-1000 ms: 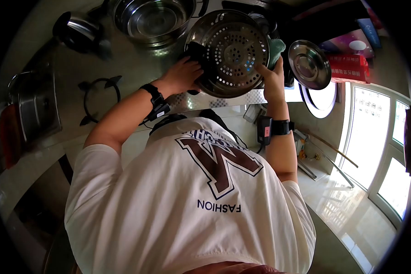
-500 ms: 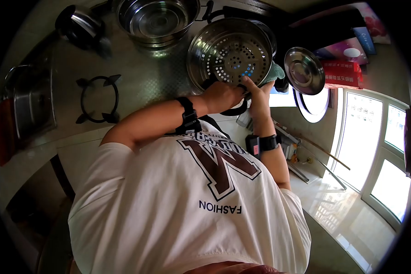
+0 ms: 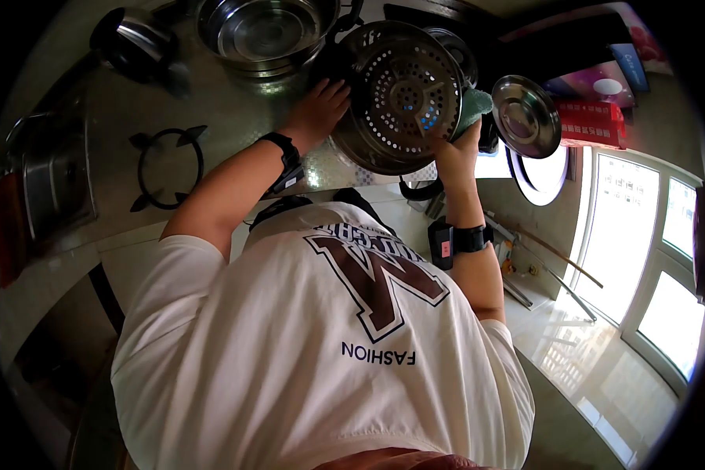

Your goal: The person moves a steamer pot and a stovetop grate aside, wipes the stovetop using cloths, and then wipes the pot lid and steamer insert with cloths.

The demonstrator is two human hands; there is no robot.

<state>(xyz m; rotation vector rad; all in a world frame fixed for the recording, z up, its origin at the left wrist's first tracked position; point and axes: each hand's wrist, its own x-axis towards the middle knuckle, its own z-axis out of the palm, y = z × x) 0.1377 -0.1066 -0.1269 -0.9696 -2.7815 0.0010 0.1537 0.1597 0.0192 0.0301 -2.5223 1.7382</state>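
Note:
A round steel steamer pan with a perforated bottom is tilted above the counter, its inside facing me. At its left rim my left hand has its fingers bent together against something dark that I cannot make out. My right hand grips a green cloth at the right rim, thumb over the metal. A black loop handle shows below the pan.
A steel pot stands behind, left of the pan. Farther left are a kettle, a burner ring and a glossy lidded container. A steel lid and a red box are at right.
The pan first turned so its near handle came forward under my left hand, then turned again. My left hand has moved back to the left rim, while my right hand stays at the right with the cloth.

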